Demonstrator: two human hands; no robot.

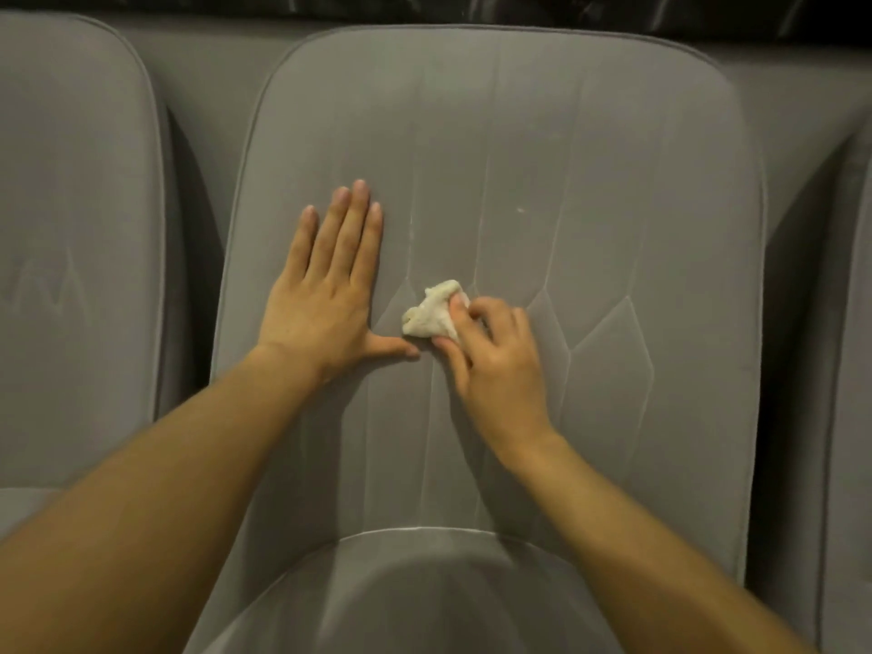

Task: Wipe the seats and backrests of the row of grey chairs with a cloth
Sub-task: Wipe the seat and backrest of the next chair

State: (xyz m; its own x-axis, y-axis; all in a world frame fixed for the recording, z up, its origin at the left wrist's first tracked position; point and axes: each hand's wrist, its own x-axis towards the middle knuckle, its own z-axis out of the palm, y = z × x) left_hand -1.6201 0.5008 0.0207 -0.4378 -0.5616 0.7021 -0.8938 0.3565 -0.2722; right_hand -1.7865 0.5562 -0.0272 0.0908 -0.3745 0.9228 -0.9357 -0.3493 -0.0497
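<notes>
Backrest: the grey, round-cornered fabric backrest (590,158) is filling the centre of the view, its stitched seams running up and down the frame.
Seat: the grey rounded fabric seat (424,597) is showing at the bottom edge, between the two forearms.
Neighbours: a matching grey chair on the left (71,228) is standing just beside the middle one, and a sliver of another grey chair (856,370) is showing at the right edge.
Left hand: the left hand (325,295) is lying flat on the backrest, fingers straight and close together pointing up the frame, thumb spread sideways toward the cloth.
Right hand: the right hand (495,365) is pinching the cloth between thumb and curled fingers, holding it against the backrest.
Cloth: the small, crumpled off-white cloth (431,313) is sitting mid-backrest, just beside the left thumb. Its long axis is slanting from lower left to upper right, with the upper end under the right fingertips.
Speck: a tiny white speck (520,210) is sitting on the fabric above the right hand.
</notes>
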